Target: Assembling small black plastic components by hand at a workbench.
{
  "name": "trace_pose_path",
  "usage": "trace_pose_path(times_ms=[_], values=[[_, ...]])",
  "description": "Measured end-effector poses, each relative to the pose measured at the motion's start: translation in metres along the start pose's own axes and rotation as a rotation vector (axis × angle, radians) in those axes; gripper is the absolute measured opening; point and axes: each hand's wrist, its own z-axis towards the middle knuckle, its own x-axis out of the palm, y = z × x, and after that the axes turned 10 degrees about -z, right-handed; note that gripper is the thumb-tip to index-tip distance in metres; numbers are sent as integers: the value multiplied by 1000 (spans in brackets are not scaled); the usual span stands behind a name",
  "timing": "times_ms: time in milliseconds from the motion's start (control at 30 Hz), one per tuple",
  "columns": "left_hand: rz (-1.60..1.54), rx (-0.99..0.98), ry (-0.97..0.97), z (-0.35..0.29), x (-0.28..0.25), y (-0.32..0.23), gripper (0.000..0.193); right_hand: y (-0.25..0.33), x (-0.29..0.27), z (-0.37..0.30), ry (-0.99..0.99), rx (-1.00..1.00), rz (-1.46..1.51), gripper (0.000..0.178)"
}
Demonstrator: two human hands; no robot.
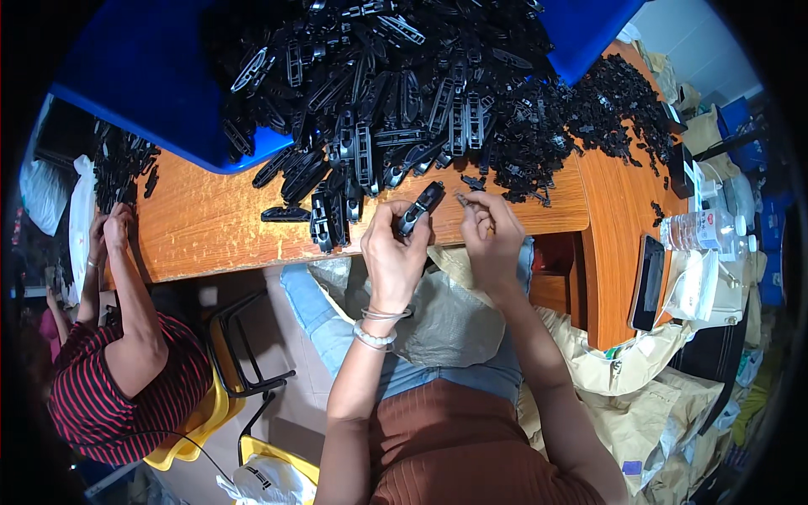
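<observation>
Left hand pinches a black part over the bench, probably to steady it, right hand has fingers pinched narrow, can't tell on what.

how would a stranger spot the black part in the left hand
Find the heap of black parts on the wooden table. Below it in the picture, by the table's near edge, the left hand holds a slim black part. Its neighbours lie loose; this one is pinched.

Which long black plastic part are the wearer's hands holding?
The black plastic part in the left hand, held clear of the heap; nearby ones lie in it or loose on the wooden table.
</observation>
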Motion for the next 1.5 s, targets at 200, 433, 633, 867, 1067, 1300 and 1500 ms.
trace_pose_path(times_ms=[200,433,633,867,1067,1300,1500], values=[[-126,-117,-42,-4,-5,1,19,18,-11,9,154,523,593,12],[-203,-41,158,-19,7,-15,24,9,-3,-7,99,338,534,11],[-873,-446,351,-16,-12,-26,44,30,-21,-9,167,374,438,11],[-732,-513,405,-15,-18,-21,25,20,-18,-19,102,73,365,8],[-713,-540,344,-16,-21,-26,23,16,-24,-22,66,-119,30,7],[-711,-418,334,-14,-21,-20,23,30,-30,-23,92,-71,105,15],[-578,-458,323,-17,-19,-29,20,4,-32,-28,354,251,335,25]])
